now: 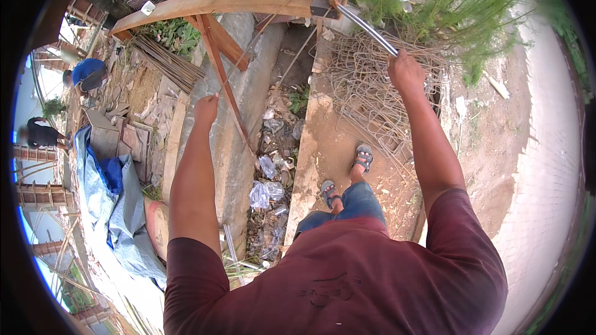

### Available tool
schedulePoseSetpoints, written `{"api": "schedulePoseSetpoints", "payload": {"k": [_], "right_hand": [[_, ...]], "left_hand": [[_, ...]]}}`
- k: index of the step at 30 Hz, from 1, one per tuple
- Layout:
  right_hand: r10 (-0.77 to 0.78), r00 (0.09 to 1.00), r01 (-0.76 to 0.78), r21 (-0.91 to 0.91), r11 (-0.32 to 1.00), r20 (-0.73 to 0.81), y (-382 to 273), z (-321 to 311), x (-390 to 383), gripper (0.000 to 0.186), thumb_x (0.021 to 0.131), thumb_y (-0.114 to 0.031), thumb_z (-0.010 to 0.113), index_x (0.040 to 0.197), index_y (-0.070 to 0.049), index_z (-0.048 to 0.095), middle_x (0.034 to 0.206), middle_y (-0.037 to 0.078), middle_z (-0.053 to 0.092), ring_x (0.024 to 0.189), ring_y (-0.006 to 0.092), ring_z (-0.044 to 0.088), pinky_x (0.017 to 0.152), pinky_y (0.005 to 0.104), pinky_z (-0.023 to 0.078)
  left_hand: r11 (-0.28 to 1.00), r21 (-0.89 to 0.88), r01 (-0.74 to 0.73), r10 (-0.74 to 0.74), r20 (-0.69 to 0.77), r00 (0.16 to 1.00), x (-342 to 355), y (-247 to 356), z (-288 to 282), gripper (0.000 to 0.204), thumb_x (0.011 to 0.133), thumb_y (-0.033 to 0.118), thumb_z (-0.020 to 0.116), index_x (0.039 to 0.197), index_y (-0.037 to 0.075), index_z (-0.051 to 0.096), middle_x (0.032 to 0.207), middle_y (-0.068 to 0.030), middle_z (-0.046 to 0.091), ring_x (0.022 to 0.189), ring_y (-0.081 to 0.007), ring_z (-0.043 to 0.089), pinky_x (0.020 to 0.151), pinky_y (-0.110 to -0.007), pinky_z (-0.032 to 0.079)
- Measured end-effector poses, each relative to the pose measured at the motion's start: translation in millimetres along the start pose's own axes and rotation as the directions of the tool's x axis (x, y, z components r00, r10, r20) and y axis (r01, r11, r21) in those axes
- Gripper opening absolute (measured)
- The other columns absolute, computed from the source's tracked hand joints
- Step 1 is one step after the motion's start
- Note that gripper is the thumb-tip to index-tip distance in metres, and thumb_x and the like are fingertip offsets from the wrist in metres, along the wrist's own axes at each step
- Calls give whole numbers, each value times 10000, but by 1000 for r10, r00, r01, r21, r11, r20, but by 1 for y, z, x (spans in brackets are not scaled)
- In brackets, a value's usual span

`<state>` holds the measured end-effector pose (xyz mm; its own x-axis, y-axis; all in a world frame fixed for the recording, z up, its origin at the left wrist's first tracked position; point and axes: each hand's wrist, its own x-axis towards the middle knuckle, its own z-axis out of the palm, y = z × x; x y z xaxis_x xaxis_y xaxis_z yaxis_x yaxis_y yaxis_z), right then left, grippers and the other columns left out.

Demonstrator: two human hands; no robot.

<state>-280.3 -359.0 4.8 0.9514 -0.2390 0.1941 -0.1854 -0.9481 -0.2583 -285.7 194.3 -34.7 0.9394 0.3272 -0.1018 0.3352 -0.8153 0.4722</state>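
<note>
My right hand [406, 74] is wrapped round the lower end of a shiny metal bar [371, 32]. The bar's far, rust-brown tip meets a dark plate [323, 8] fixed on the right end of a wooden beam [248, 1]. My left hand [206, 110] is closed on a thin metal rod [261, 31], which slants up across the beam toward that plate. Braces of reddish timber [217, 65] stand under the beam, right beside my left hand. Below my right hand lies a tangled heap of bent metal rods [379, 87].
A concrete-sided ditch [267, 170] with plastic litter runs between my left arm and my feet. Straight rods [164, 62] and a blue tarp [118, 198] lie left. A feathery green plant [434, 9] leans in at right, near a pale wall [546, 149]. Two people [89, 74] are at far left.
</note>
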Motion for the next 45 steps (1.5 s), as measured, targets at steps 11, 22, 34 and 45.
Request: {"api": "schedulePoseSetpoints", "payload": {"k": [11, 22, 34, 45], "right_hand": [[-288, 891, 258, 131, 957, 351, 52, -51, 73, 319, 884, -357, 555, 970, -51, 579, 792, 177, 627, 751, 373, 615, 659, 483, 456], [-75, 662, -464, 486, 740, 746, 61, -49, 55, 343, 963, -383, 475, 1035, -63, 577, 567, 10, 447, 394, 100, 389, 370, 256, 322], [-113, 906, 42, 178, 983, 408, 51, -68, 61, 471, 916, -444, 514, 789, 8, 553, 628, 148, 517, 597, 264, 469, 588, 403, 384], [44, 950, -69, 72, 995, 308, 19, -42, 12, 474, 910, -469, 502, 882, -3, 587, 719, 212, 594, 693, 367, 573, 647, 439, 430]], "left_hand": [[989, 143, -30, 43, -87, 995, 14, 2, 3, 350, 859, 384, 581, 834, 61, 716, 796, -206, 654, 793, -376, 627, 722, -442, 469], [992, 129, 4, 10, -102, 995, 7, -16, 1, 315, 857, 374, 598, 843, 85, 723, 783, -185, 657, 768, -330, 642, 699, -417, 474], [999, 45, 21, -23, 57, 998, 9, 6, -15, 304, 859, 352, 596, 842, 75, 720, 732, -174, 642, 719, -317, 631, 664, -401, 470], [993, -7, -121, 121, 45, 992, 18, -2, -14, 317, 853, 331, 591, 826, 37, 706, 725, -204, 629, 727, -357, 627, 671, -424, 458]]}}
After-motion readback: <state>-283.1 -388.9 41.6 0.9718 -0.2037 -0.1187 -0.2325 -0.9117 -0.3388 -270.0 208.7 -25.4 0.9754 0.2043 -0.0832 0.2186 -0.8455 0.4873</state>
